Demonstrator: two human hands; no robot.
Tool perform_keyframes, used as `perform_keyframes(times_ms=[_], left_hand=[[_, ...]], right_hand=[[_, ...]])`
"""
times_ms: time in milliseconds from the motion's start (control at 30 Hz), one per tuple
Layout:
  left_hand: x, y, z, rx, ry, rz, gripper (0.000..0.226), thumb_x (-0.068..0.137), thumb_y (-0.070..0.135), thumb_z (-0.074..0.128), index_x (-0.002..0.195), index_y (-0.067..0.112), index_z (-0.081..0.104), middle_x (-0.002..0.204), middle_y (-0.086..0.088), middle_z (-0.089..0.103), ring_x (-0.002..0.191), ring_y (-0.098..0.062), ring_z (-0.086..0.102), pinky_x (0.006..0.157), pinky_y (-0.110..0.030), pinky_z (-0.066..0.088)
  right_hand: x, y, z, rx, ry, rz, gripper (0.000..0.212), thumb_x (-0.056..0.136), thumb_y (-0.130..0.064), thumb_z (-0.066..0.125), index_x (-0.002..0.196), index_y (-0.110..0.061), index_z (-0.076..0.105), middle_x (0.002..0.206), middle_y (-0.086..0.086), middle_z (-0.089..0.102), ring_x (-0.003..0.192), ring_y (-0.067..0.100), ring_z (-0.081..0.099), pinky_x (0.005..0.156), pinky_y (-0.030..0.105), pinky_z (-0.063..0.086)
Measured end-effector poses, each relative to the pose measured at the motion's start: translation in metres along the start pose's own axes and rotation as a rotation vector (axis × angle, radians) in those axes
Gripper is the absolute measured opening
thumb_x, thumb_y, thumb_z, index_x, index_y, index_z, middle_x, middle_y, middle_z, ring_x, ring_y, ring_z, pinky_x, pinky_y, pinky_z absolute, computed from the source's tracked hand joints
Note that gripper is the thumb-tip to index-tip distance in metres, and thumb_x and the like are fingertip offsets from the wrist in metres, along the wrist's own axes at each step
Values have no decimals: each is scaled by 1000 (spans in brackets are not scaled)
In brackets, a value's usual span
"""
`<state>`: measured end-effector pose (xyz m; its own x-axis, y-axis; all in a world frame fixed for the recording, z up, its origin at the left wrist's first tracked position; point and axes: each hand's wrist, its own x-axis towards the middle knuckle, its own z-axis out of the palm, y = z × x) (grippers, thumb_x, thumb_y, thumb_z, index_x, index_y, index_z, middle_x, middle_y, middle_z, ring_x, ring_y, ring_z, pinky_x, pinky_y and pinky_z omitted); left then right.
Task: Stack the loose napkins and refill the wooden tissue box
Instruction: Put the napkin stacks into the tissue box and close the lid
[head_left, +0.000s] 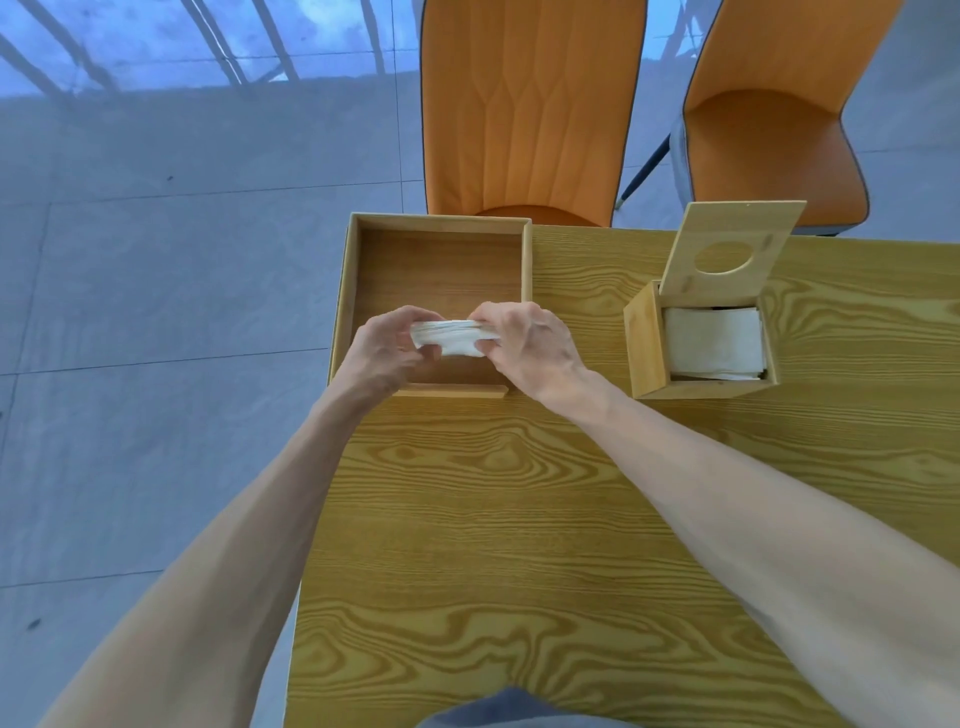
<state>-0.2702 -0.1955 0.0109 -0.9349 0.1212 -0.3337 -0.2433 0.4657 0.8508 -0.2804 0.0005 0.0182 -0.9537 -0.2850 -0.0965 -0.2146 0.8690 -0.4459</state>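
Both hands, left (387, 345) and right (524, 345), clamped a napkin stack (452, 340) over the tray (441, 223), apparently squaring it; next, carry it toward three o'clock into the open box (644, 348).

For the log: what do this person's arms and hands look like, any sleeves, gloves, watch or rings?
Both arms are bare from the frame's edge down to the wrists, with no sleeves in view. The left hand and the right hand wear no gloves. No watch, bracelet or ring shows on either wrist or on the fingers that can be seen. A bit of grey-blue clothing shows at the bottom edge.
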Motion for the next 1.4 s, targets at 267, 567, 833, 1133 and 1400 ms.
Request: perform_keyframes(times_ms=[267,567,833,1133,1400], left_hand=[[2,-5,0,49,33,-25,28,85,12,74,104,31,68,102,6,71,98,-15,67,79,-36,57],[-3,-7,4,87,53,-30,18,88,24,73,103,33,70,102,8,73,98,-11,67,85,-43,57],[-12,40,18,16,100,66,26,88,29,73,112,22,69,102,10,71,95,3,65,72,-6,45],[-9,108,94,-85,9,150,28,86,33,74,111,25,64,98,5,73,89,-6,71,73,-17,55],[-3,155,172,-34,39,115,30,92,41,65,116,24,69,100,6,69,90,-17,67,79,-36,53]], right_hand=[[-2,1,4,36,48,6,29,90,-19,68,119,-21,65,108,2,72,96,22,68,83,35,54],[-8,5,6,90,44,52,26,92,-18,64,118,-20,66,106,2,72,94,21,66,79,32,52],[-30,21,-32,291,221,86,30,85,-16,73,115,-18,68,105,0,76,88,16,69,79,35,57],[-90,81,-87,546,414,320,34,86,-29,73,117,-20,61,88,2,72,78,17,68,72,31,57],[-114,153,-117,555,460,442,35,92,-36,66,121,-16,67,102,5,71,85,18,63,68,16,44]])
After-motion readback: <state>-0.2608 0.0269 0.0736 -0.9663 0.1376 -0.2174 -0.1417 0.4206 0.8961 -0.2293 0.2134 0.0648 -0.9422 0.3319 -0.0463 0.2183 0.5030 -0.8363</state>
